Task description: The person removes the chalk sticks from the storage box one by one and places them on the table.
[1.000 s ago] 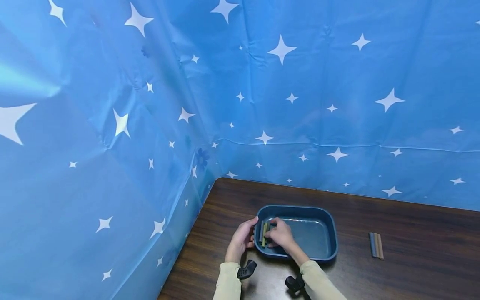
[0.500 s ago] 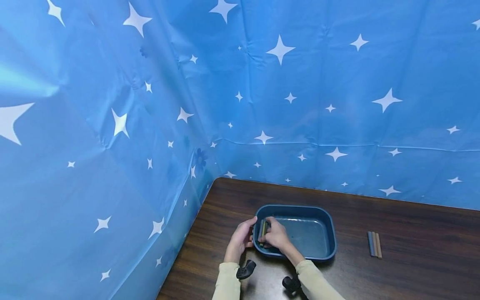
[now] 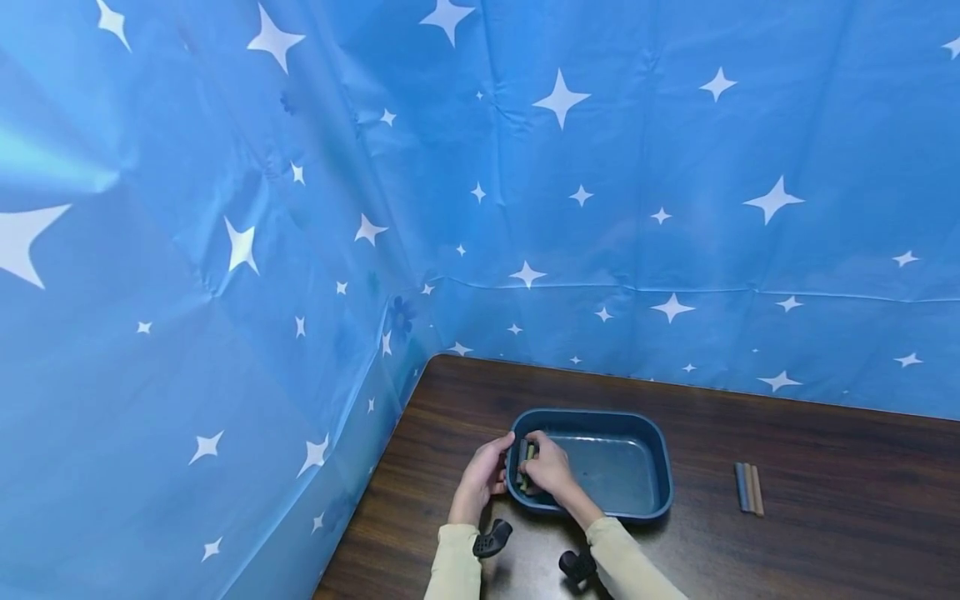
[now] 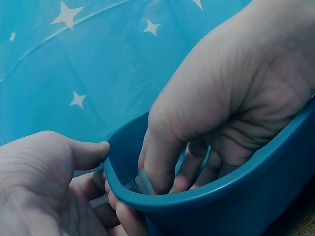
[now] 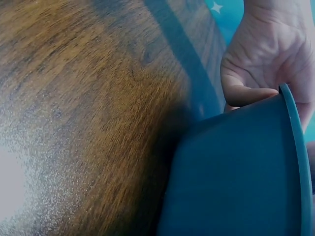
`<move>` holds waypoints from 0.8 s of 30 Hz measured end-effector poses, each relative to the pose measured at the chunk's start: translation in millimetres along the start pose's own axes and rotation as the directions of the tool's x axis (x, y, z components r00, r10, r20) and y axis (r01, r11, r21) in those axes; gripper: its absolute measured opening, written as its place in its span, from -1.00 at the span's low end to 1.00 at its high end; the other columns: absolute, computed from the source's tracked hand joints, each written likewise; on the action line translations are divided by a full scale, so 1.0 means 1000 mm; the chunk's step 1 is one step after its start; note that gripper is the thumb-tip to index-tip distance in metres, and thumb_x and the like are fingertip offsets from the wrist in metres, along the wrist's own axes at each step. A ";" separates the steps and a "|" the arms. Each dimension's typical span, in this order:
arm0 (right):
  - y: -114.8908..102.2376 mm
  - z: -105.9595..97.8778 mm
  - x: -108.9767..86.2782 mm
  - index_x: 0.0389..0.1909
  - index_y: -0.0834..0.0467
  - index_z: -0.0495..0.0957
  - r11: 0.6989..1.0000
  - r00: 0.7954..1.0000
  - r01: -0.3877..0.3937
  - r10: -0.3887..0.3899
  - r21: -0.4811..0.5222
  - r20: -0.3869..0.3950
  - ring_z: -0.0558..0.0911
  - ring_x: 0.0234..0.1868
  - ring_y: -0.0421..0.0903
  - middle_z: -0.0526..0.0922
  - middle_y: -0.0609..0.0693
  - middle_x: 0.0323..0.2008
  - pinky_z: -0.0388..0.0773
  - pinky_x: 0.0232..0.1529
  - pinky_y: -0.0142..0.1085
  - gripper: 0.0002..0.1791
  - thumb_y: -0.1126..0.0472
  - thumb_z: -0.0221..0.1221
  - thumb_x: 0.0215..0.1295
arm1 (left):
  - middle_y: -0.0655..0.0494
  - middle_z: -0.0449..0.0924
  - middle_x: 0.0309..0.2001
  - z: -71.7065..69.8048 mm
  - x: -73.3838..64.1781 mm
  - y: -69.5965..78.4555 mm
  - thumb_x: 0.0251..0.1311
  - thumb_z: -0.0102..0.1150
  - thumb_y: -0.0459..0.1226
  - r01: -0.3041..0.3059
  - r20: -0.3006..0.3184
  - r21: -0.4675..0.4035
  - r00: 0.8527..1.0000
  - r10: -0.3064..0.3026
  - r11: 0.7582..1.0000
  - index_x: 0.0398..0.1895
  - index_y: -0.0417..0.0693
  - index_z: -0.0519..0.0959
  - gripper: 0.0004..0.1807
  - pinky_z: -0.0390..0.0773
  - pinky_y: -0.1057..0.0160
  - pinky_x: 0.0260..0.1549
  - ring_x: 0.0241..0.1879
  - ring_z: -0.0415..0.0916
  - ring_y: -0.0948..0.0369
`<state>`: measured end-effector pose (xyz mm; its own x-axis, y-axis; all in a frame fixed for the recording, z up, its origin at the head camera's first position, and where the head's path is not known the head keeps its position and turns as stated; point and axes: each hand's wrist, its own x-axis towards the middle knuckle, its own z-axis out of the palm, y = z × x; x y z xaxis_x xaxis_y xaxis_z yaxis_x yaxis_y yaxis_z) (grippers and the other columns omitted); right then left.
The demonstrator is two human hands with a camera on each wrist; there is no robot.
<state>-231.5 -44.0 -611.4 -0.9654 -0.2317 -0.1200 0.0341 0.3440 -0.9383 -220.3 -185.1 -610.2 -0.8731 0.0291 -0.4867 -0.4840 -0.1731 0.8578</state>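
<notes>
Rightward lie three sticks (image 3: 749, 490); left fingers (image 4: 129, 216) grip the tub (image 3: 663, 467), right fingers (image 4: 191, 163) its sticks (image 3: 522, 457).

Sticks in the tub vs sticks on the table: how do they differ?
The tub sticks are partly hidden by the right grip; the table sticks lie in full view. The tub sticks include a yellowish-green one; the table sticks show one blue-grey, two brown. Both show slim sticks side by side.

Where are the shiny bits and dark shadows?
Right wrist view: white glare on the table, lower left, and a dark shadow beside the blue box; head view: a pale sheen on the starry sheet, far left; left wrist view: shade under the right hand.
</notes>
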 end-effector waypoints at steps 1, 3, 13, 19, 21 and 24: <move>-0.001 0.000 0.000 0.22 0.36 0.47 1.000 1.000 -0.005 0.005 0.000 -0.004 0.63 -0.34 0.05 0.60 0.26 -0.21 0.66 -0.60 -0.18 -0.42 0.51 0.25 0.10 | 0.25 0.38 -0.59 0.000 0.000 0.000 0.52 0.03 -0.02 -0.001 0.000 0.001 1.000 0.001 1.000 -0.51 0.10 0.45 -0.63 0.33 0.53 -0.69 -0.70 0.28 0.43; -0.001 0.000 0.000 0.23 0.37 0.47 1.000 1.000 -0.009 0.009 0.003 -0.012 0.65 -0.34 0.07 0.61 0.32 -0.12 0.66 -0.61 -0.17 -0.41 0.53 0.21 0.08 | 0.26 0.34 -0.59 0.000 -0.001 0.001 0.52 0.03 -0.03 -0.003 -0.003 0.004 1.000 0.003 1.000 -0.53 0.11 0.43 -0.62 0.31 0.52 -0.68 -0.69 0.25 0.42; 0.001 -0.003 -0.001 0.12 0.47 0.47 0.997 0.998 -0.039 0.043 0.071 -0.054 0.64 -0.60 -0.09 0.58 0.11 -0.45 0.67 -0.57 -0.23 -0.47 0.57 0.38 0.10 | 0.27 0.35 -0.60 0.000 -0.002 0.000 0.53 0.01 -0.03 0.008 -0.016 0.030 1.000 -0.007 1.000 -0.50 0.08 0.44 -0.63 0.35 0.51 -0.67 -0.69 0.28 0.42; 0.004 -0.003 0.003 -0.01 0.45 0.55 0.998 0.993 -0.013 0.021 0.068 -0.117 0.67 -0.61 -0.07 0.67 0.11 -0.45 0.67 -0.57 -0.25 -0.57 0.59 0.38 0.06 | 0.27 0.34 -0.63 0.000 -0.002 0.000 0.52 0.02 -0.03 -0.002 -0.013 0.028 1.000 0.002 1.000 -0.53 0.11 0.43 -0.62 0.33 0.51 -0.68 -0.69 0.22 0.41; 0.005 -0.004 0.004 -0.04 0.46 0.55 0.997 0.992 -0.015 0.025 0.082 -0.122 0.68 -0.61 -0.06 0.69 0.12 -0.46 0.67 -0.57 -0.25 -0.60 0.59 0.38 0.06 | 0.27 0.33 -0.63 0.000 -0.002 0.000 0.52 0.01 -0.04 -0.005 -0.011 0.026 1.000 0.005 1.000 -0.52 0.10 0.43 -0.63 0.32 0.51 -0.69 -0.69 0.19 0.40; 0.006 -0.005 0.006 -0.08 0.45 0.57 0.996 0.990 -0.022 0.034 0.091 -0.134 0.67 -0.58 -0.10 0.71 0.16 -0.47 0.66 -0.56 -0.26 -0.66 0.58 0.34 0.08 | 0.26 0.32 -0.63 0.000 -0.001 0.001 0.53 0.00 -0.04 -0.010 -0.009 0.026 1.000 0.010 1.000 -0.49 0.10 0.42 -0.65 0.32 0.51 -0.70 -0.69 0.18 0.40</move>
<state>-238.6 -38.9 -616.3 -0.9896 -0.0954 -0.1075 0.0789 0.2652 -0.9610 -219.4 -184.9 -609.0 -0.8774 0.0188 -0.4793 -0.4766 -0.1476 0.8666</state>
